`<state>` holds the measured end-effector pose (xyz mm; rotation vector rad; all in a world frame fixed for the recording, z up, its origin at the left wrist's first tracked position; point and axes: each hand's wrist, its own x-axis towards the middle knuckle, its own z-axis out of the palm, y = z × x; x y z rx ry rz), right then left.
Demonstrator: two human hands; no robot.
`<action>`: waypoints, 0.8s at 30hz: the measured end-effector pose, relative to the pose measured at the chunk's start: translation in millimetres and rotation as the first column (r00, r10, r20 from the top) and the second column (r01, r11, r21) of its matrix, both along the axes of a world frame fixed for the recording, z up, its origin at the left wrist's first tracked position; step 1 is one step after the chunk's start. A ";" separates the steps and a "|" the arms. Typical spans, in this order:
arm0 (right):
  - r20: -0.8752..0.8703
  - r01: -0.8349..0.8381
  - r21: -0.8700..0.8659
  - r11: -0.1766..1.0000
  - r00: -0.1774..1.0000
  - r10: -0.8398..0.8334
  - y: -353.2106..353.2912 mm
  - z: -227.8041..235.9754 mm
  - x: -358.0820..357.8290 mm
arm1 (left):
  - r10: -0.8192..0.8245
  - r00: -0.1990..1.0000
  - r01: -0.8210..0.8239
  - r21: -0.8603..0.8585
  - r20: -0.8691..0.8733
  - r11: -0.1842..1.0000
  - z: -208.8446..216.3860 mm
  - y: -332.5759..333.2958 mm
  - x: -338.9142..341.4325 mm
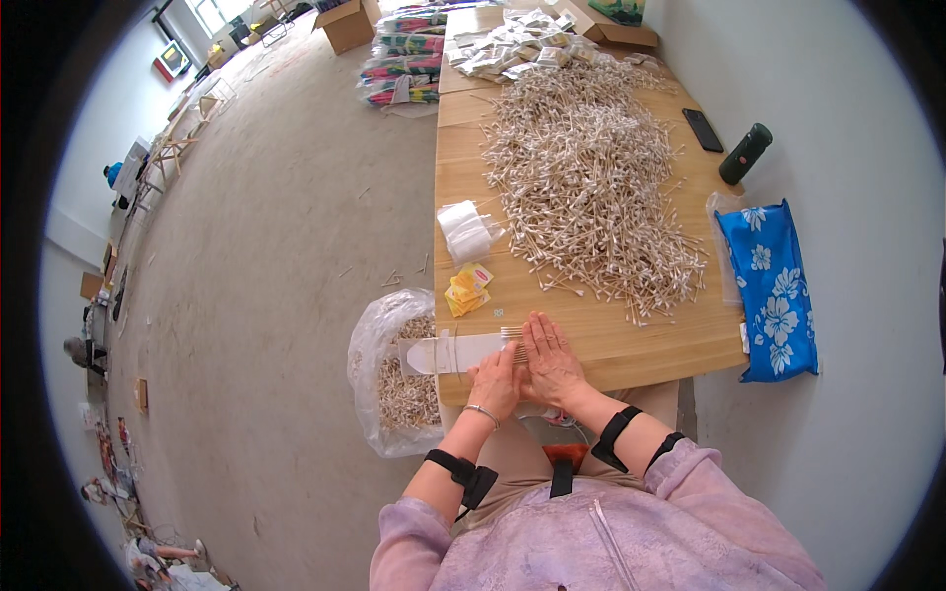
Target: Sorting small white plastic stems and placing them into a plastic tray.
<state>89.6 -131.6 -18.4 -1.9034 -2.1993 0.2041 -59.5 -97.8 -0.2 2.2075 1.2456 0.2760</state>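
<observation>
At the table's near edge my two hands meet over a small row of cotton swabs (513, 332), whose white tips show just beyond my left fingers. My left hand (496, 382) has its fingers bent and pressed together on the swabs. Lying almost flat against their right side, my right hand (554, 364) has its fingers stretched out. Palms and fingers hide most of the sticks. A white strip (480, 350) with a rounded end runs left from under my left hand, past the table edge. Beyond my hands spreads a big loose heap of cotton swabs (591, 187).
Left of the heap lie clear plastic bags (465, 232) and yellow packets (467, 290). A clear sack of swabs (367, 379) stands beside the table. On the right are a phone (703, 130), a dark green bottle (746, 154) and a blue flowered pack (772, 295), near the wall.
</observation>
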 end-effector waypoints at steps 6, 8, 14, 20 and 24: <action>0.003 0.005 -0.014 1.000 1.000 -0.005 0.2 2.2 0.2 | 0.019 0.999 -0.021 -0.059 -0.038 0.998 6.8 2.3 3.3; -0.020 0.004 -0.036 0.999 1.000 -0.005 0.1 3.7 0.0 | 0.039 0.997 -0.044 -0.081 -0.062 0.996 7.0 3.2 3.7; -0.071 0.008 0.002 1.000 0.997 -0.008 -0.3 5.2 0.0 | 0.014 0.993 -0.026 -0.105 -0.117 0.994 9.0 8.1 7.4; -0.052 0.007 0.003 1.000 0.999 -0.007 -0.4 5.1 0.1 | 0.056 0.996 -0.061 -0.068 -0.071 0.996 5.3 8.0 9.6; -0.064 0.005 0.004 1.000 0.998 -0.005 -0.4 5.7 0.1 | 0.073 0.994 -0.080 -0.086 -0.079 0.993 5.2 7.8 10.5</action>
